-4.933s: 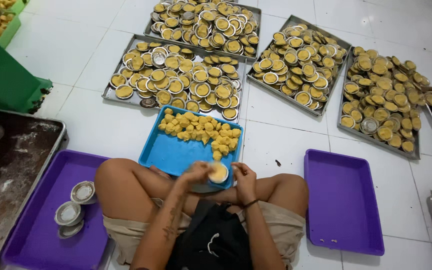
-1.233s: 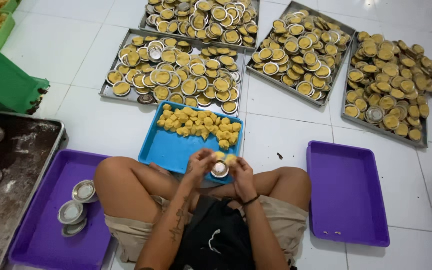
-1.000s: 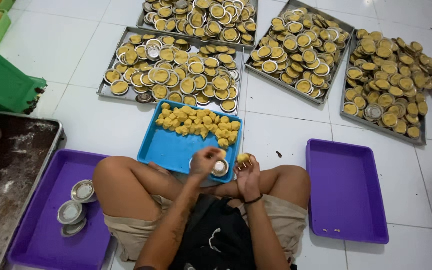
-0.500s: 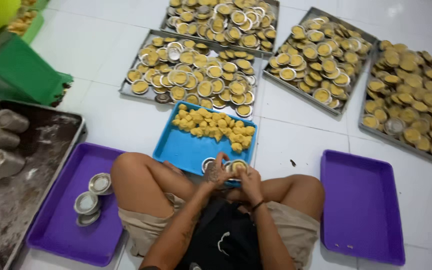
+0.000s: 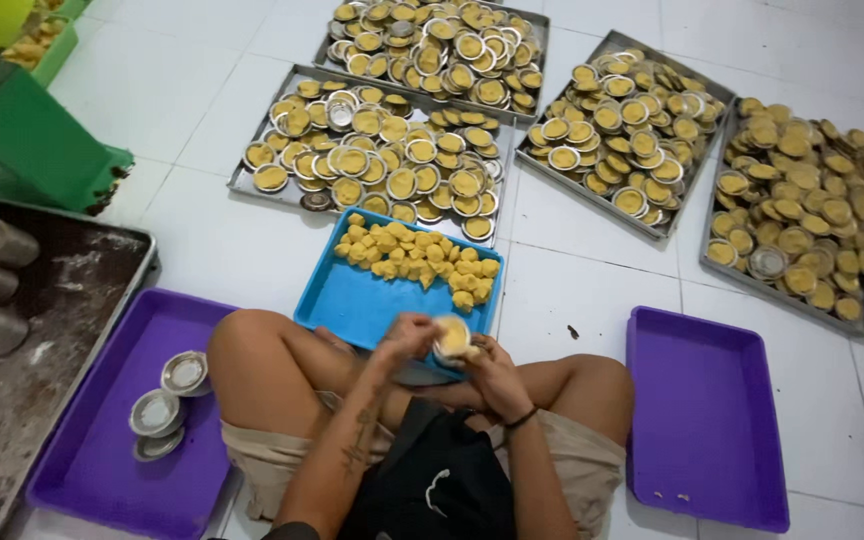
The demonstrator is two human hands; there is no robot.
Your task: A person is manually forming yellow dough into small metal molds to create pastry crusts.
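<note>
1. at the far left of the frame a dark floured baking sheet (image 5: 42, 340) holds a few metal cylinders, and above it, in the upper left, sits a green crate (image 5: 22, 150).
2. just right of the sheet, in the lower left, a purple tray (image 5: 82, 470) carries three empty round metal moulds (image 5: 164, 402), stacked loosely and touching each other.
3. in the lower middle the left hand (image 5: 407, 338) is curled around the near side of a small round tin with a yellow cake (image 5: 451, 338); the fingers close on the tin's rim and wall.
4. the right hand (image 5: 492, 362) meets it from the other side, fingers bent against the tin's edge, so both hands grasp the one tin, held just above the near edge of the blue tray (image 5: 352, 300).
5. the tin looks light and stiff, probably thin metal with a smooth, perhaps greasy wall; the cake inside appears soft and crumbly, so it would likely be best held by the rim and base, not by pressing the yellow top.
6. on the blue tray's far half lies a heap of loose yellow cakes (image 5: 417, 258), out of their tins.
7. across the top of the frame three metal trays (image 5: 282, 185) are crowded with filled tins, and a fourth at the upper right holds mostly bare cakes.
8. in the lower right a second purple tray (image 5: 707, 420) lies on the white tiled floor (image 5: 592, 270).
</note>
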